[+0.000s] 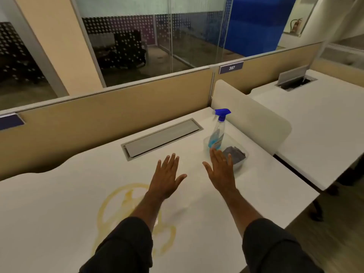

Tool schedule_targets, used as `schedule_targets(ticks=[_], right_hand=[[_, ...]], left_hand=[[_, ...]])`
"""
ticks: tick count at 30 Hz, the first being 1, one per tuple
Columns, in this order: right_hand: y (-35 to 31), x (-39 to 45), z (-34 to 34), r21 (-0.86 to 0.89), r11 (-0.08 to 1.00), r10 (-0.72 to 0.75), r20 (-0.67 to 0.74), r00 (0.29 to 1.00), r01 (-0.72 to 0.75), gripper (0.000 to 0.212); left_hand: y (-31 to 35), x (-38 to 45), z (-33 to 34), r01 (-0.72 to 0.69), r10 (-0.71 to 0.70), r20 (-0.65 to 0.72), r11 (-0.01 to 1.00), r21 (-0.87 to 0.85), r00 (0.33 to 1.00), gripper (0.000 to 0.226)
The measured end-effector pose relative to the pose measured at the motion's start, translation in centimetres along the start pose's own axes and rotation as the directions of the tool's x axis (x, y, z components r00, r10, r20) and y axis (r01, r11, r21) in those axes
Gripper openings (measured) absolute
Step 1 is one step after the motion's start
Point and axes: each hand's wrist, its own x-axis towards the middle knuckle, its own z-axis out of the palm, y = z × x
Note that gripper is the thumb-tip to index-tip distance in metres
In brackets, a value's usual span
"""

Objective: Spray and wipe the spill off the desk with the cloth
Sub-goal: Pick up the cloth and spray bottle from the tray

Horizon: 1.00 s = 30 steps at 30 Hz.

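Observation:
A yellow-brown spill point(116, 201) of rings and smears lies on the white desk point(59, 203), partly hidden by my left forearm. My left hand point(167, 178) hovers flat above the desk just beyond the spill, fingers spread, holding nothing. My right hand point(221, 170) is also flat and empty, its fingertips close to a clear bowl point(241, 164). A spray bottle point(217, 133) with a blue trigger head and blue liquid stands in that bowl. A dark grey cloth point(237, 154) lies folded in the bowl beside the bottle.
A grey cable hatch point(163, 137) is set into the desk behind my hands. A tan partition point(98, 115) runs along the back, and a white divider point(252, 113) stands on the right. Beyond it is a neighbouring desk point(325, 125).

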Motion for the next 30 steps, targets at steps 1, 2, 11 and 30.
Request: schedule_targets(ticks=[1, 2, 11, 30], right_hand=[[1.2, 0.4, -0.2, 0.004, 1.0, 0.016, -0.005, 1.0, -0.016, 0.065], [2.5, 0.9, -0.4, 0.014, 0.999, 0.041, 0.0, 0.999, -0.041, 0.064], [14.0, 6.2, -0.3, 0.068, 0.995, 0.061, 0.084, 0.995, -0.067, 0.058], [21.5, 19.2, 4.0, 0.066, 0.988, -0.153, 0.511, 0.846, 0.139, 0.04]], left_hand=[[1.0, 0.9, 0.2, 0.002, -0.003, -0.002, 1.0, -0.014, 1.0, 0.083], [1.9, 1.8, 0.5, 0.01, -0.01, 0.004, 0.999, -0.04, 1.0, 0.082], [8.9, 10.5, 3.5, 0.072, -0.016, 0.171, 0.943, -0.326, 0.985, 0.086], [14.6, 23.3, 8.1, 0.228, -0.203, 0.352, 0.973, -0.031, 0.914, 0.054]])
